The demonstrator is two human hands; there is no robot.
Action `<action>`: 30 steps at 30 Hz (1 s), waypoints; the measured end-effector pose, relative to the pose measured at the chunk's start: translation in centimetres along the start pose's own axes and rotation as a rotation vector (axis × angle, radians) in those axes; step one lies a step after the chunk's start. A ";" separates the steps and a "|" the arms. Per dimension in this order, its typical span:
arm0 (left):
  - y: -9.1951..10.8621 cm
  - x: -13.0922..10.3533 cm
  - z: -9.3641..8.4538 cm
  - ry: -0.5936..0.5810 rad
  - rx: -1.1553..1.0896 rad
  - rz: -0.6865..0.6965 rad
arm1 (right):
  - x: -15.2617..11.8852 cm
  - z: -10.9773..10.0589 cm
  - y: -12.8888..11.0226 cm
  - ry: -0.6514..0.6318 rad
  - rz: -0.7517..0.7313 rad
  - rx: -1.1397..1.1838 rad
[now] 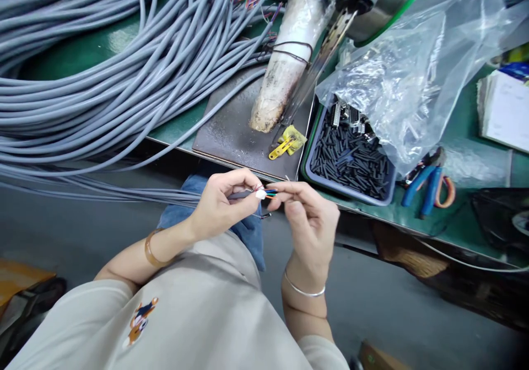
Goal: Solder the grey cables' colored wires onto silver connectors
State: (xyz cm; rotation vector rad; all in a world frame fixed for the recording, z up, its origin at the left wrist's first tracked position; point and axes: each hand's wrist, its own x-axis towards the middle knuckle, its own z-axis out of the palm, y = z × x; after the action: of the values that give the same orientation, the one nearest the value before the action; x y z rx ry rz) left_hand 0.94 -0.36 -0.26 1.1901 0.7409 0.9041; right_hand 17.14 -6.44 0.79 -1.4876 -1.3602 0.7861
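My left hand (231, 196) pinches the end of a grey cable between thumb and forefinger. Short coloured wires (270, 192), blue, green and orange among them, fan out of that end toward my right hand (309, 210). The right fingers are curled together at the wire tips; what lies between them is too small to make out. Behind my left hand, a bundle of thin grey cables (165, 195) runs off to the left. Just below the fingers, another dark-tipped cable end (265, 216) pokes out.
Many grey cables (103, 100) cover the bench's left side. A wrapped white post (285, 67) leans over a dark plate (231, 122) with a yellow clip (281, 148). To the right are a bin (390, 196) of black sleeves, a plastic bag (413, 78) and blue-handled pliers (432, 188).
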 end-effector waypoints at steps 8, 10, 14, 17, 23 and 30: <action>0.5 -0.1 -0.5 -0.109 -0.037 -0.018 | 0.3 -0.1 0.1 0.163 -0.272 -0.357; 0.5 -0.1 -0.7 -0.054 -0.077 -0.039 | 0.4 -0.7 0.4 0.411 -0.237 -0.295; 0.2 -0.1 -0.7 0.011 -0.086 -0.064 | 0.6 -1.1 0.4 0.292 -0.145 -0.104; 0.0 -0.1 -0.5 -0.020 -0.071 -0.059 | 0.7 -0.2 -0.1 -0.012 -0.113 -0.076; 0.6 -0.4 -0.3 -0.114 0.045 -0.062 | 0.7 0.6 -1.0 -0.150 -0.238 -0.204; 1.1 -0.9 -1.4 0.152 0.038 0.088 | 1.1 -3.2 -1.7 0.619 -0.462 -0.083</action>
State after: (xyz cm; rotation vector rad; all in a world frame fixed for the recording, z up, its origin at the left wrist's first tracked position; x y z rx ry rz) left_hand -0.87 -0.38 0.54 1.2038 0.8363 1.0664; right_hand 19.60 -6.17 3.61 -1.2555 -1.1847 -0.0324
